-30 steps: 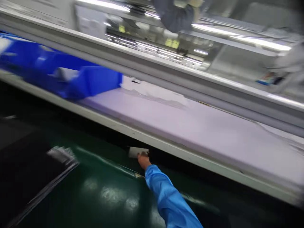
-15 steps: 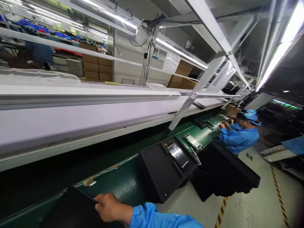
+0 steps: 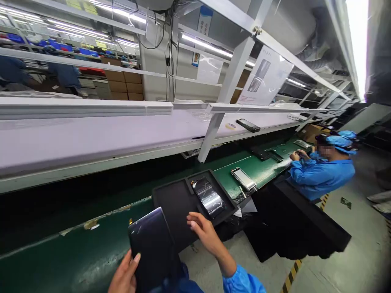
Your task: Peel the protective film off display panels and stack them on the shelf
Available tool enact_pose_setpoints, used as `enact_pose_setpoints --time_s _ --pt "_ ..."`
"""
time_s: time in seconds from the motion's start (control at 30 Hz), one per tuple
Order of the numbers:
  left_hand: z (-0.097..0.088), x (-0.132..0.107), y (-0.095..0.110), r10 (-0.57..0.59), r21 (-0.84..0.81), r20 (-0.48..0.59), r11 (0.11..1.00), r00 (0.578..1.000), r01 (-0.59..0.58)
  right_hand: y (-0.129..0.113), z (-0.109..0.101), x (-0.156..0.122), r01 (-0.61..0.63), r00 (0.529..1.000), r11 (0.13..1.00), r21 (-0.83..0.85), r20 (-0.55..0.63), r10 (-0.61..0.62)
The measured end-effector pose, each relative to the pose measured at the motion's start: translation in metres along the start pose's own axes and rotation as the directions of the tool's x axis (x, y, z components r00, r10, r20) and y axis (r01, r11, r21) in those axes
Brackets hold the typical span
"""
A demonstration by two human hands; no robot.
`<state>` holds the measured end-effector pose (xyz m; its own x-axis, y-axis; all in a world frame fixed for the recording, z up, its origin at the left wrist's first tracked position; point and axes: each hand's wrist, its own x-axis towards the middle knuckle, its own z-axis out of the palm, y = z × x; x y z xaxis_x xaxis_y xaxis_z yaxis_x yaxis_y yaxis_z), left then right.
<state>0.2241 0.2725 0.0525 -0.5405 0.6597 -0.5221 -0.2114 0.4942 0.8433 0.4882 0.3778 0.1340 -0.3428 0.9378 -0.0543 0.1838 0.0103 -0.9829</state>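
Observation:
My left hand (image 3: pixel 124 273) grips a dark, glossy display panel (image 3: pixel 154 248) by its left edge, thumb on the front face. A small orange tab sticks out at the panel's upper left corner. To the right of the panel, my right hand (image 3: pixel 208 237) is held with fingers stretched out and holds nothing; it appears just in front of the black tray (image 3: pixel 171 195). In that tray's right part lies another shiny display panel (image 3: pixel 209 197).
A green bench (image 3: pixel 70 248) runs under a white shelf (image 3: pixel 76 142) with slanted metal posts (image 3: pixel 210 136). Beyond the tray lies a pale-screened unit (image 3: pixel 243 179). A co-worker in blue (image 3: pixel 326 175) is at the right, behind stacked black trays (image 3: pixel 299 219).
My right hand has let go of a black flat object's edge and moved right, opening. My left hand has come into view with the display panel. The view has shifted.

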Motion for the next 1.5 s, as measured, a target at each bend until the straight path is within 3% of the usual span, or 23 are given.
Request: enact_pose_setpoints --time_s 0.07,0.13,0.2,0.3,0.4,0.5,0.63,0.83,0.93,1.07,1.1,1.17,1.23,1.3,1.37,1.43,1.5 --pt "0.038 -0.004 0.018 0.064 -0.151 0.097 0.987 0.993 -0.049 0.002 -0.026 0.003 0.006 0.997 0.998 -0.065 0.076 -0.001" --pt "0.075 -0.004 0.035 0.186 -0.227 0.190 0.964 0.964 -0.141 0.012 -0.042 0.004 0.015 0.997 0.987 -0.157 0.080 -0.003" --pt "0.105 0.000 0.048 0.265 -0.288 0.210 0.937 0.941 -0.199 0.027 -0.054 0.004 0.016 1.000 0.981 -0.194 0.020 -0.013" --pt "0.131 0.004 0.059 0.314 -0.293 0.144 0.919 0.938 -0.262 0.053 -0.068 0.003 -0.004 1.000 0.990 -0.138 -0.003 0.004" --pt "0.142 0.004 0.067 0.395 -0.163 0.063 0.910 0.916 -0.381 0.065 -0.075 0.001 -0.017 0.999 0.992 -0.122 0.046 0.023" --pt "0.153 0.008 0.072 0.456 -0.104 0.069 0.888 0.888 -0.448 0.059 -0.074 0.005 0.056 0.997 0.984 -0.170 0.065 -0.045" --pt "0.172 0.036 0.067 0.415 -0.169 0.091 0.902 0.905 -0.397 0.046 -0.073 0.014 0.173 0.981 0.974 -0.146 0.118 -0.157" --pt "0.187 0.075 0.044 0.344 -0.075 -0.074 0.934 0.936 -0.349 0.060 -0.089 0.008 0.138 0.978 0.983 -0.120 0.170 -0.117" --pt "0.190 0.074 0.034 0.350 0.011 -0.127 0.936 0.928 -0.351 0.066 -0.100 -0.004 0.103 0.985 0.984 -0.147 0.151 -0.081" --pt "0.192 0.062 0.022 0.455 0.159 -0.112 0.886 0.883 -0.436 0.067 -0.108 -0.022 0.076 0.995 0.984 -0.162 0.076 -0.064" --pt "0.192 0.058 0.019 0.510 0.217 -0.086 0.848 0.856 -0.483 0.068 -0.107 -0.026 0.077 0.996 0.983 -0.165 0.058 -0.068" --pt "0.193 0.052 0.012 0.651 0.370 0.020 0.700 0.759 -0.611 0.069 -0.105 -0.033 0.080 0.997 0.981 -0.177 0.014 -0.078" --pt "0.196 0.045 0.007 0.752 0.508 0.211 0.461 0.624 -0.728 0.072 -0.101 -0.038 0.087 0.995 0.974 -0.209 -0.035 -0.097" --pt "0.202 0.038 0.005 0.751 0.562 0.398 0.254 0.527 -0.787 0.075 -0.100 -0.035 0.126 0.985 0.945 -0.301 -0.075 -0.156" --pt "0.209 0.031 0.007 0.707 0.579 0.512 0.135 0.488 -0.804 0.076 -0.102 -0.021 0.187 0.965 0.867 -0.462 -0.078 -0.250" --pt "0.216 0.027 0.009 0.679 0.608 0.547 0.080 0.490 -0.790 0.074 -0.106 0.005 0.196 0.950 0.740 -0.643 -0.063 -0.307" --pt "0.218 0.023 0.010 0.676 0.651 0.538 0.045 0.503 -0.757 0.071 -0.109 0.038 0.112 0.959 0.609 -0.785 -0.075 -0.273"
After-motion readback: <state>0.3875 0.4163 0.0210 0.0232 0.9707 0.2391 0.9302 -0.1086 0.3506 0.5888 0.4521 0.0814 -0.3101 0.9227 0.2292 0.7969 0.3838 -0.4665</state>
